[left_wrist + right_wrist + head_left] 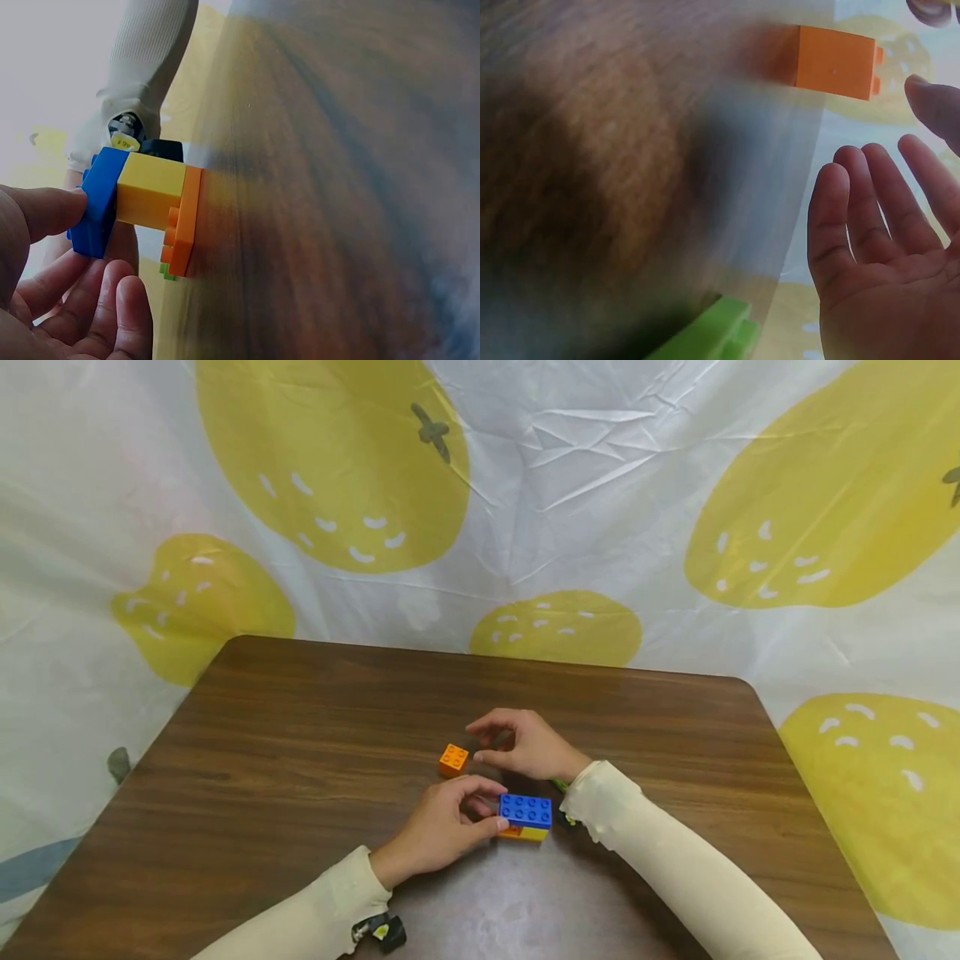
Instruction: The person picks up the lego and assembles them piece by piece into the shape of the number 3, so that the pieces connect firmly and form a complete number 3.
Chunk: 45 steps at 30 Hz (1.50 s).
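My left hand (438, 827) pinches the left end of a blue toy building brick (526, 810) between thumb and fingers. That brick tops a small stack, with a yellow brick (152, 190) beneath it and a thin orange brick (187, 223) at the bottom on the table. Behind the stack, my right hand (530, 745) hovers with relaxed, parted fingers and holds nothing. Its fingertips are just right of a small square orange brick (453, 761), apart from it. A green brick (709, 334) lies below the right hand, mostly hidden by the wrist in the head view.
The brown wood-grain table (315, 718) has rounded far corners. A white cloth (570, 527) with yellow fruit prints hangs behind it. Small black devices (390, 933) are worn at the wrists over pale sleeves.
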{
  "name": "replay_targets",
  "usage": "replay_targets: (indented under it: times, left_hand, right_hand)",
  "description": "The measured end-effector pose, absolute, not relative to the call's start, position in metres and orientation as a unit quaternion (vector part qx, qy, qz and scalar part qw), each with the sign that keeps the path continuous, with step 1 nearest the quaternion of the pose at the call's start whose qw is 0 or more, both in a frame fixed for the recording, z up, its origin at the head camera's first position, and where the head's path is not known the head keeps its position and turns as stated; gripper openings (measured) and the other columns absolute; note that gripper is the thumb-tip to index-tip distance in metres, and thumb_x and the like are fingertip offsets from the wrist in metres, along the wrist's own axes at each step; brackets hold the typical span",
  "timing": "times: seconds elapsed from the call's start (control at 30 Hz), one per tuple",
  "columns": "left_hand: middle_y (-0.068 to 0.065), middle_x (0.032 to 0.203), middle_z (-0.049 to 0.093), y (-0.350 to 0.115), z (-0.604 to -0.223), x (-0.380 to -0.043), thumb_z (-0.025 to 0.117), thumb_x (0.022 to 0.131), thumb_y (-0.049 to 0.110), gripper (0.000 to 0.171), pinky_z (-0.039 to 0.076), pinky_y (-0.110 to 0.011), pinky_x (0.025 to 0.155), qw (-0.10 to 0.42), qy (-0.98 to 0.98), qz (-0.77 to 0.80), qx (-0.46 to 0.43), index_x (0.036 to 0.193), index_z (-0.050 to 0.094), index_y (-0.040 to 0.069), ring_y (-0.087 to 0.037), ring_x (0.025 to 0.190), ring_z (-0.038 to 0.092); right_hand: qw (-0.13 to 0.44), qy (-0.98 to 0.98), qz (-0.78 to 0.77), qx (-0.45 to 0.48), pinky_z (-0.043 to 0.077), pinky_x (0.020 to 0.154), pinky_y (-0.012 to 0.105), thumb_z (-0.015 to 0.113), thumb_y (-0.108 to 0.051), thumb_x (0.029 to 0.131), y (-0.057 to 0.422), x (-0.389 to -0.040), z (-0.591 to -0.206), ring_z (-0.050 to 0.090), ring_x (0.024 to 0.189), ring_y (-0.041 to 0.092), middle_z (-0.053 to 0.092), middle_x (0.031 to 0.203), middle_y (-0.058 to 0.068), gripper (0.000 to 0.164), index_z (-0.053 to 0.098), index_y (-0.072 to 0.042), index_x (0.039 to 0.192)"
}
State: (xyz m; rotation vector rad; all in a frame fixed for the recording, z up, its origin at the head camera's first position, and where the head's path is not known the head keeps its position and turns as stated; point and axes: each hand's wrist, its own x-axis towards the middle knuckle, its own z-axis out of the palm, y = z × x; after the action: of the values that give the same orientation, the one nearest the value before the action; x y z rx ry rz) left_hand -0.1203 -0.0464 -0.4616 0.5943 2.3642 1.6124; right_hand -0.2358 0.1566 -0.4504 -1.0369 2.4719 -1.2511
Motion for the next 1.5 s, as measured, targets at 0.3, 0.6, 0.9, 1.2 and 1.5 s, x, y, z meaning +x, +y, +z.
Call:
replay_targets:
  times: [0.3,0.6,0.9,1.2,1.5]
  left_hand:
    - [-0.003,0.102,0.078,-0.047,-0.462,-0.120,0.080,0.096,0.027,0.033,0.058,-0.024,0.071,0.107,0.805,0.547,0.202,0.125,0.073,0.013,-0.011,0.086,0.072]
    - [-0.004,0.106,0.077,-0.047,-0.464,-0.120,0.080,0.096,0.028,0.034,0.059,-0.024,0.071,0.107,0.806,0.545,0.203,0.125,0.072,0.013,-0.010,0.086,0.072]
    - [-0.004,0.107,0.076,-0.047,-0.463,-0.120,0.080,0.095,0.028,0.034,0.060,-0.023,0.071,0.105,0.808,0.543,0.204,0.124,0.073,0.013,-0.010,0.087,0.072]
    - [-0.005,0.108,0.077,-0.048,-0.463,-0.119,0.080,0.095,0.028,0.033,0.060,-0.023,0.071,0.104,0.807,0.544,0.204,0.124,0.073,0.013,-0.010,0.087,0.072]
    - [-0.005,0.107,0.077,-0.048,-0.463,-0.120,0.080,0.096,0.026,0.033,0.060,-0.023,0.071,0.103,0.803,0.549,0.206,0.124,0.072,0.012,-0.010,0.087,0.073]
  right_hand:
    - [0.123,0.823,-0.410,-0.373,0.062,0.082,0.029,0.083,-0.014,0.092,0.151,-0.237,-0.456,0.071,0.095,0.014,0.077,0.112,0.003,0.041,0.073,-0.013,0.132]
    - [0.144,0.801,-0.402,-0.419,0.062,0.091,0.038,0.079,-0.006,0.093,0.148,-0.237,-0.460,0.071,0.107,0.022,0.070,0.140,0.008,0.048,0.070,-0.012,0.139]
    - [0.136,0.798,-0.372,-0.455,0.060,0.098,0.037,0.077,-0.004,0.095,0.143,-0.240,-0.460,0.070,0.117,0.019,0.063,0.149,0.013,0.050,0.066,-0.011,0.144]
    - [0.157,0.810,-0.393,-0.406,0.060,0.095,0.031,0.077,-0.001,0.092,0.141,-0.241,-0.462,0.073,0.110,0.015,0.067,0.146,0.007,0.043,0.071,-0.012,0.133]
    - [0.154,0.824,-0.382,-0.389,0.061,0.087,0.031,0.079,-0.005,0.092,0.141,-0.241,-0.460,0.072,0.093,0.010,0.079,0.114,0.000,0.040,0.073,-0.016,0.130]
